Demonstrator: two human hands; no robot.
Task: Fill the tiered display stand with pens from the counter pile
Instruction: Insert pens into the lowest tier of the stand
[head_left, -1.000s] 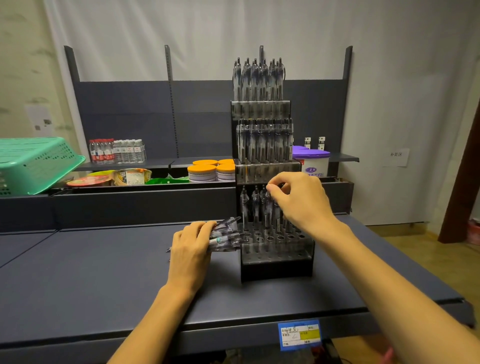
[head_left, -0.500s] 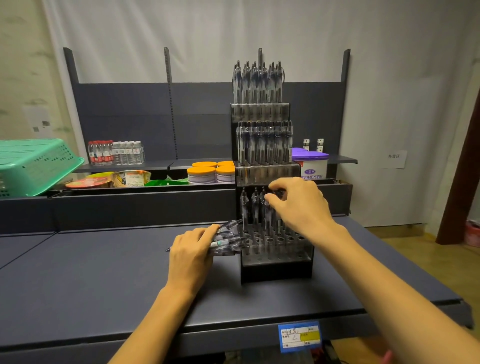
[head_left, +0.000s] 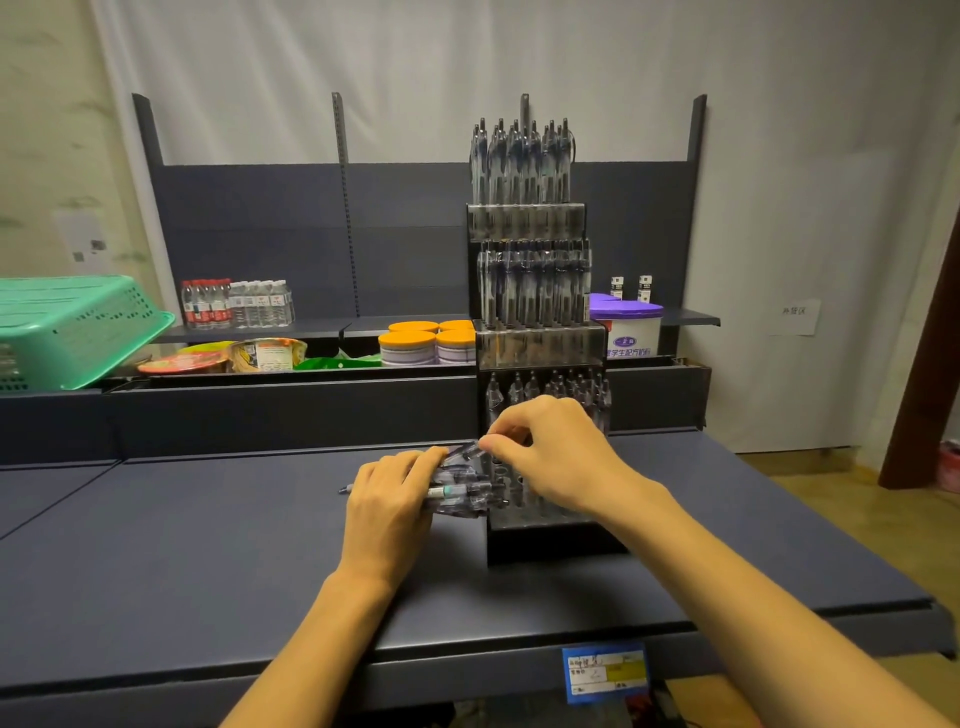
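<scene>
A: Status on hands?

B: Left hand (head_left: 387, 501) is on the counter (head_left: 208, 545), fingers curled round a bundle of pens (head_left: 462, 488). The bundle lies roughly flat, tips pointing toward 3 o'clock, touching the left edge of the display stand (head_left: 540, 540). One pen end sticks out behind the hand at 9 o'clock.

A: Right?

B: Right hand (head_left: 558, 452) is in front of the stand's bottom tier. Thumb and forefinger pinch the end of one pen (head_left: 470, 449) at the top of the bundle, at 9 o'clock from the hand. Other fingers are curled under.

A: Stand fill level?

B: Three tiers. Top tier and middle tier are packed with upright pens. Bottom tier has a back row of pens standing at 12 o'clock from the right hand; the front holes that show are open. Part of that tier is hidden by the hand, can't tell the count.

A: Anything else around?

B: Green basket (head_left: 78, 327) at 9 o'clock, tilted on the back ledge. Water bottles (head_left: 236, 304) on the shelf behind. Orange-lidded tubs (head_left: 426, 345) just left of the stand, purple-lidded tub (head_left: 626, 325) just right of it. Blue and yellow price tag (head_left: 605, 673) on the counter's front edge at 6 o'clock.
</scene>
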